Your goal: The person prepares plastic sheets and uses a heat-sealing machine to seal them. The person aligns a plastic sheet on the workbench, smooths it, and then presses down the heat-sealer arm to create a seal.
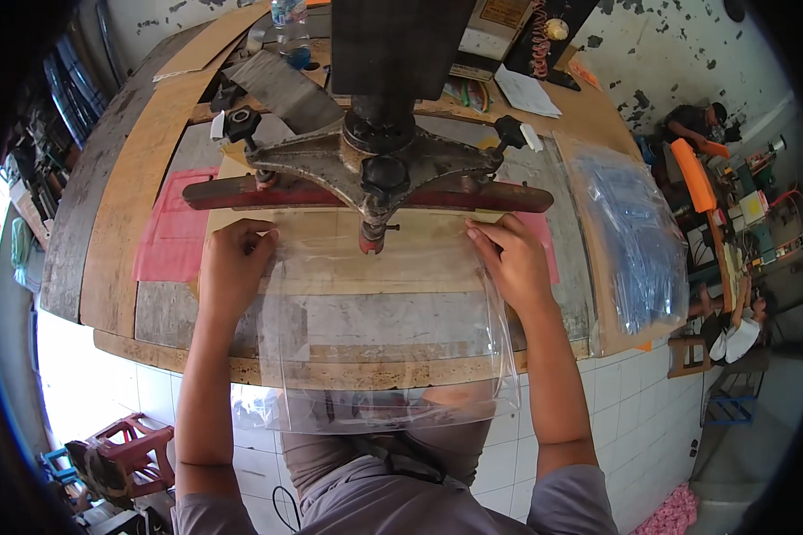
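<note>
Clear plastic sheet [384, 325], one: laid flat at the middle of the surface [107, 254], its near end hanging past the near edge above the person's lap. Left hand [232, 267]: grip pinching the sheet's far left corner between thumb and fingers. Right hand [516, 260]: grip pinching the far right corner likewise. Dark red bar [317, 194], one: just beyond both hands, under a three-armed metal press head [308, 160]. Pink sheet [171, 232]: left of the left hand. Clear bluish plastic packs [629, 241], stacked: along the surface's right edge.
</note>
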A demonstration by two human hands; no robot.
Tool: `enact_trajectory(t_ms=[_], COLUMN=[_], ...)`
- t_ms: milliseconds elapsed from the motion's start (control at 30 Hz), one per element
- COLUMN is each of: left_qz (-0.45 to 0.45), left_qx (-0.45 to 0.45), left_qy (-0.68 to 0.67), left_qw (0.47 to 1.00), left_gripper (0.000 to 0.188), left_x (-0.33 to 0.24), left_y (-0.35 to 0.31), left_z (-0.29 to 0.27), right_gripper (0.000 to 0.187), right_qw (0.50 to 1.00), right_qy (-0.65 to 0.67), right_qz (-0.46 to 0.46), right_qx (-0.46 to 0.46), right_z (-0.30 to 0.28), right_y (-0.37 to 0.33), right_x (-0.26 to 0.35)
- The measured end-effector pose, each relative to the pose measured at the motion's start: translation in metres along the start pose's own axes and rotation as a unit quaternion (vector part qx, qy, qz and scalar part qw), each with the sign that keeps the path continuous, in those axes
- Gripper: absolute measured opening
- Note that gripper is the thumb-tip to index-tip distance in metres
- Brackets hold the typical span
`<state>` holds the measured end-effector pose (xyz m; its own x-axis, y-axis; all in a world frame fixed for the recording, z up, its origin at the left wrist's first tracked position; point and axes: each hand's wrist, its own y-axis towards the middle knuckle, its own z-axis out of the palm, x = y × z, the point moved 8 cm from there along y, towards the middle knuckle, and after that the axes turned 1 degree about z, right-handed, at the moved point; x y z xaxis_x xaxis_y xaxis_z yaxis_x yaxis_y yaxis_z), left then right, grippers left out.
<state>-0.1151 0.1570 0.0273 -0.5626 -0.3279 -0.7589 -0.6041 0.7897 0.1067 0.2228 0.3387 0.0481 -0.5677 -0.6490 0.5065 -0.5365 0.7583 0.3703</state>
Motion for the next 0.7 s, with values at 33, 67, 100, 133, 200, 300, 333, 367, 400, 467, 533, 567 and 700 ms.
enact_trajectory(t_ms=[33,67,100,133,200,300,333,367,400,467,533,567,700], left_qz=[0.003,-0.003,-0.012,-0.020,-0.018,-0.010,-0.007,-0.006,-0.006,-0.004,0.002,0.003,0.001], left_qx=[-0.002,0.001,0.003,0.004,0.003,0.003,0.003,0.002,0.001,-0.001,-0.004,-0.003,-0.001], left_qy=[0.007,-0.002,-0.015,-0.027,-0.027,-0.023,-0.020,-0.020,-0.019,-0.019,-0.019,-0.018,-0.004], left_qw=[1.000,1.000,1.000,0.999,0.999,1.000,1.000,1.000,1.000,1.000,1.000,1.000,1.000], left_gripper=[0.026,0.026,0.026,0.026,0.026,0.024,0.023,0.023,0.023,0.023,0.023,0.023,0.023], left_x=[-0.003,-0.003,0.000,0.004,0.004,0.003,0.003,0.002,0.000,-0.001,0.000,-0.001,-0.007], left_y=[0.000,0.001,0.001,0.001,0.001,0.002,0.002,0.002,0.002,0.002,0.002,0.002,0.000], left_z=[0.000,0.001,0.002,0.003,0.003,0.003,0.004,0.004,0.003,0.002,0.002,0.002,-0.002], right_gripper=[0.020,0.019,0.019,0.019,0.019,0.019,0.019,0.020,0.019,0.019,0.019,0.019,0.018], right_qw=[1.000,0.999,0.999,1.000,1.000,1.000,1.000,1.000,1.000,1.000,1.000,1.000,1.000], right_qy=[0.010,0.020,0.015,0.010,0.002,-0.006,-0.007,-0.008,-0.009,-0.009,-0.004,-0.001,-0.015], right_qz=[-0.016,-0.032,-0.019,-0.007,0.004,0.003,0.003,0.004,0.002,0.000,-0.009,-0.014,0.013], right_qx=[-0.016,-0.031,-0.022,-0.012,-0.003,-0.007,-0.008,-0.009,-0.009,-0.010,-0.017,-0.021,-0.004], right_z=[0.000,-0.002,0.000,0.001,0.003,0.003,0.003,0.003,0.004,0.004,0.004,0.004,0.002], right_y=[-0.001,-0.001,-0.001,-0.001,0.000,0.000,0.000,0.000,0.000,0.001,0.001,0.001,0.000], right_x=[-0.002,-0.004,-0.004,-0.004,-0.005,-0.005,-0.006,-0.006,-0.006,-0.007,-0.009,-0.008,-0.003])
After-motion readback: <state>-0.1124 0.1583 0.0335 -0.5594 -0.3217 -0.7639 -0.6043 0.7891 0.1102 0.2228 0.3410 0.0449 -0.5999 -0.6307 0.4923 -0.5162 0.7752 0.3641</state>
